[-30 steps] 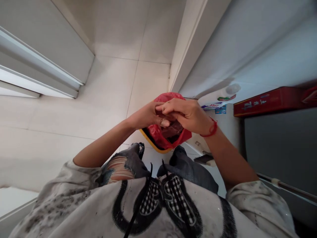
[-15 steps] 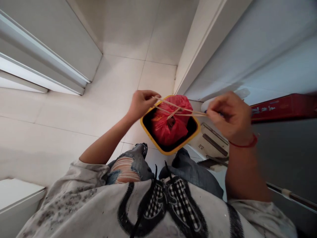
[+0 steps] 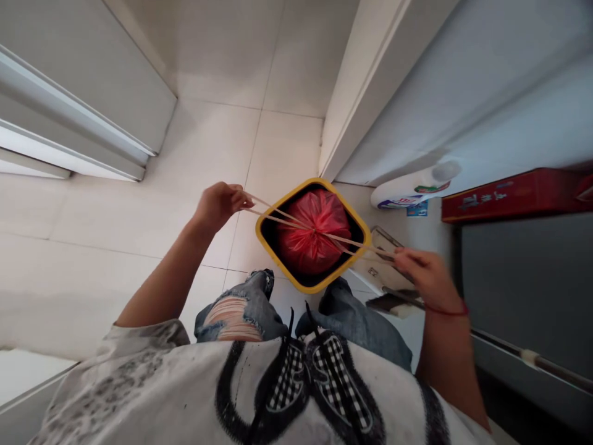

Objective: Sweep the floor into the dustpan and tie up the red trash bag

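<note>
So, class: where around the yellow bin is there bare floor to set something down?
Bare tiles lie left of the bin, beyond the left hand, toward the sliding door track. Right of the bin it is crowded: bottle, red box, right hand.

Bag (image 3: pixel 312 238) sits in bin (image 3: pixel 278 250) on floor (image 3: pixel 217 142), btwn hands: left hand (image 3: pixel 217 204) left of bin, right hand (image 3: pixel 424 275) right. Bottle (image 3: pixel 410 185) lies behind right hand, box (image 3: pixel 504 194) right of it.
</note>
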`<action>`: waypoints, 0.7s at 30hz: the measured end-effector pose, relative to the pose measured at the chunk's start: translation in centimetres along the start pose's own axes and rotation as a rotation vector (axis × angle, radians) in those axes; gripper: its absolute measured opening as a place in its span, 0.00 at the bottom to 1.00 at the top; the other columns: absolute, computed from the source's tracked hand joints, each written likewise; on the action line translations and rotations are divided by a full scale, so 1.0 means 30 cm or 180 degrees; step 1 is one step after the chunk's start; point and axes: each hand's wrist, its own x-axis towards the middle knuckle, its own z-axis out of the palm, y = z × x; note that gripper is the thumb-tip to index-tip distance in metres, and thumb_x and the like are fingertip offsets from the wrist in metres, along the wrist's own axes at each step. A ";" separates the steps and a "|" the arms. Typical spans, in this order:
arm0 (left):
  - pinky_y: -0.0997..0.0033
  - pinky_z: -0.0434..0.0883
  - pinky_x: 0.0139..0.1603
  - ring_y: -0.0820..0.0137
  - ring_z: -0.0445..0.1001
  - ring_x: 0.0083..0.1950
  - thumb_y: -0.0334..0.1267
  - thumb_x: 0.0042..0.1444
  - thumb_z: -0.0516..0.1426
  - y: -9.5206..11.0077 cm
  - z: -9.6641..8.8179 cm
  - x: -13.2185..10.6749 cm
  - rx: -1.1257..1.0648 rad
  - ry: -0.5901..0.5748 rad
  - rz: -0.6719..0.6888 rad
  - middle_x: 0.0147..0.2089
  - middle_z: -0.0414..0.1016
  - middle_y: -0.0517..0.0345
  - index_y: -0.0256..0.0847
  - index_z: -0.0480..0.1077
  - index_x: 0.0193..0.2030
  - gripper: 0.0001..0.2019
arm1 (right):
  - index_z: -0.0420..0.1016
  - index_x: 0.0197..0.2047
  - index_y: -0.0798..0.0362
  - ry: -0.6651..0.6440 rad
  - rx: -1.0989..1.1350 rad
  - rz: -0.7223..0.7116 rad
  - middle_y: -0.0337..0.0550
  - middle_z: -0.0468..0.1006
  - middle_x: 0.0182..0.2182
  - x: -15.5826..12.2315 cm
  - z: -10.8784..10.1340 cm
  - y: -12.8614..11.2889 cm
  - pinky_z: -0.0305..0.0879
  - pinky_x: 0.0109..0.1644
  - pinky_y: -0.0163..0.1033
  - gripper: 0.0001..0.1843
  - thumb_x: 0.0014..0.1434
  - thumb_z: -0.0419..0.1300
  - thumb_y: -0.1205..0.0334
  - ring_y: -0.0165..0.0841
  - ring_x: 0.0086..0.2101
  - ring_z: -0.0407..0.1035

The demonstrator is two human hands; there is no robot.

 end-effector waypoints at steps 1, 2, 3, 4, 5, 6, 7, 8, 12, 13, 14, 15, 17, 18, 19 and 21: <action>0.61 0.79 0.46 0.66 0.71 0.30 0.43 0.54 0.61 0.054 0.035 -0.039 -0.0030 -0.0316 0.0132 0.19 0.56 0.62 0.45 0.61 0.21 0.16 | 0.68 0.21 0.50 -0.0015 0.0462 -0.0197 0.38 0.66 0.21 -0.003 0.007 -0.071 0.64 0.32 0.39 0.34 0.62 0.73 0.33 0.32 0.26 0.63; 0.61 0.79 0.48 0.66 0.71 0.30 0.42 0.54 0.62 0.107 0.081 -0.088 0.0013 -0.0653 0.0280 0.19 0.58 0.62 0.44 0.65 0.24 0.13 | 0.68 0.23 0.49 -0.0047 0.0929 -0.0363 0.38 0.67 0.22 -0.011 0.023 -0.148 0.69 0.35 0.40 0.32 0.66 0.71 0.35 0.33 0.27 0.65; 0.61 0.79 0.46 0.66 0.72 0.30 0.42 0.55 0.62 0.156 0.138 -0.146 0.0217 -0.0824 0.0472 0.22 0.64 0.62 0.43 0.68 0.28 0.09 | 0.71 0.26 0.48 -0.0121 0.1299 -0.0445 0.39 0.70 0.24 -0.023 0.049 -0.228 0.73 0.39 0.42 0.29 0.69 0.69 0.36 0.35 0.29 0.69; 0.62 0.79 0.45 0.66 0.73 0.32 0.41 0.57 0.63 0.199 0.204 -0.208 0.0507 -0.0945 0.0604 0.26 0.70 0.60 0.42 0.71 0.33 0.07 | 0.75 0.31 0.48 -0.0253 0.1504 -0.0414 0.40 0.75 0.27 -0.039 0.081 -0.309 0.76 0.44 0.44 0.25 0.71 0.67 0.37 0.37 0.32 0.73; 0.62 0.80 0.46 0.65 0.76 0.35 0.40 0.59 0.62 0.235 0.274 -0.270 0.0822 -0.1096 0.0712 0.31 0.75 0.58 0.42 0.73 0.38 0.06 | 0.78 0.37 0.47 -0.0421 0.1529 -0.0286 0.42 0.80 0.33 -0.059 0.118 -0.387 0.78 0.49 0.46 0.22 0.73 0.64 0.37 0.38 0.37 0.77; 0.60 0.81 0.48 0.64 0.77 0.37 0.40 0.61 0.62 0.265 0.344 -0.331 0.1126 -0.1261 0.0840 0.35 0.78 0.55 0.41 0.74 0.41 0.06 | 0.80 0.44 0.46 -0.0540 0.1430 -0.0128 0.45 0.83 0.41 -0.081 0.156 -0.461 0.79 0.55 0.48 0.22 0.75 0.62 0.36 0.40 0.44 0.79; 0.57 0.81 0.52 0.62 0.79 0.40 0.39 0.62 0.61 0.288 0.408 -0.387 0.1416 -0.1411 0.0954 0.38 0.80 0.53 0.41 0.75 0.44 0.06 | 0.80 0.49 0.46 -0.0595 0.1264 0.0018 0.47 0.85 0.48 -0.103 0.192 -0.526 0.78 0.60 0.49 0.24 0.76 0.59 0.33 0.42 0.50 0.80; 0.53 0.81 0.56 0.58 0.81 0.45 0.38 0.63 0.60 0.305 0.463 -0.436 0.1659 -0.1509 0.1085 0.42 0.82 0.48 0.40 0.75 0.46 0.07 | 0.80 0.52 0.46 -0.0590 0.1095 0.0150 0.48 0.84 0.52 -0.126 0.225 -0.581 0.76 0.64 0.50 0.27 0.76 0.57 0.31 0.43 0.55 0.79; 0.42 0.78 0.69 0.47 0.80 0.65 0.31 0.66 0.55 0.341 0.558 -0.572 0.2207 -0.1630 0.1243 0.58 0.82 0.31 0.34 0.75 0.60 0.18 | 0.73 0.50 0.46 -0.0223 0.0701 0.0667 0.48 0.84 0.52 -0.192 0.302 -0.708 0.75 0.65 0.49 0.28 0.72 0.60 0.29 0.42 0.56 0.78; 0.39 0.77 0.71 0.46 0.78 0.69 0.30 0.66 0.54 0.350 0.557 -0.595 0.2299 -0.1695 0.1234 0.62 0.81 0.30 0.33 0.75 0.64 0.21 | 0.71 0.48 0.47 -0.0118 0.0634 0.0798 0.47 0.83 0.49 -0.199 0.310 -0.727 0.76 0.64 0.49 0.27 0.70 0.63 0.30 0.42 0.54 0.78; 0.37 0.75 0.73 0.45 0.76 0.72 0.29 0.66 0.54 0.361 0.552 -0.615 0.2400 -0.1757 0.1209 0.66 0.79 0.29 0.34 0.74 0.67 0.24 | 0.70 0.46 0.47 -0.0037 0.0560 0.0920 0.46 0.83 0.46 -0.203 0.314 -0.746 0.76 0.62 0.49 0.26 0.67 0.66 0.32 0.41 0.52 0.78; 0.34 0.73 0.75 0.44 0.73 0.75 0.28 0.65 0.54 0.375 0.545 -0.635 0.2518 -0.1818 0.1174 0.69 0.77 0.29 0.35 0.73 0.70 0.27 | 0.68 0.44 0.47 0.0010 0.0485 0.1027 0.45 0.82 0.43 -0.205 0.314 -0.766 0.77 0.60 0.49 0.25 0.64 0.69 0.35 0.41 0.49 0.78; 0.28 0.69 0.78 0.42 0.68 0.79 0.25 0.63 0.55 0.421 0.536 -0.676 0.2826 -0.1907 0.1030 0.73 0.74 0.30 0.36 0.71 0.74 0.32 | 0.66 0.41 0.46 -0.0005 0.0377 0.1197 0.42 0.80 0.39 -0.206 0.305 -0.815 0.78 0.55 0.47 0.24 0.59 0.72 0.41 0.39 0.44 0.77; 0.26 0.66 0.79 0.41 0.66 0.81 0.24 0.62 0.55 0.452 0.537 -0.698 0.2989 -0.1927 0.0938 0.74 0.73 0.30 0.37 0.71 0.75 0.33 | 0.65 0.40 0.46 -0.0036 0.0352 0.1268 0.40 0.79 0.38 -0.208 0.296 -0.844 0.78 0.51 0.45 0.23 0.56 0.72 0.44 0.37 0.41 0.76; 0.25 0.64 0.80 0.40 0.63 0.82 0.23 0.61 0.55 0.490 0.541 -0.719 0.3136 -0.1930 0.0852 0.75 0.73 0.31 0.37 0.71 0.75 0.34 | 0.65 0.39 0.46 -0.0060 0.0334 0.1336 0.39 0.79 0.36 -0.212 0.285 -0.877 0.78 0.48 0.44 0.22 0.55 0.72 0.46 0.36 0.38 0.75; 0.25 0.63 0.81 0.39 0.61 0.83 0.21 0.60 0.56 0.586 0.563 -0.761 0.3344 -0.1899 0.0742 0.75 0.72 0.31 0.36 0.74 0.73 0.33 | 0.64 0.37 0.46 -0.0031 0.0317 0.1480 0.37 0.77 0.33 -0.227 0.254 -0.954 0.76 0.43 0.42 0.21 0.52 0.72 0.49 0.35 0.34 0.73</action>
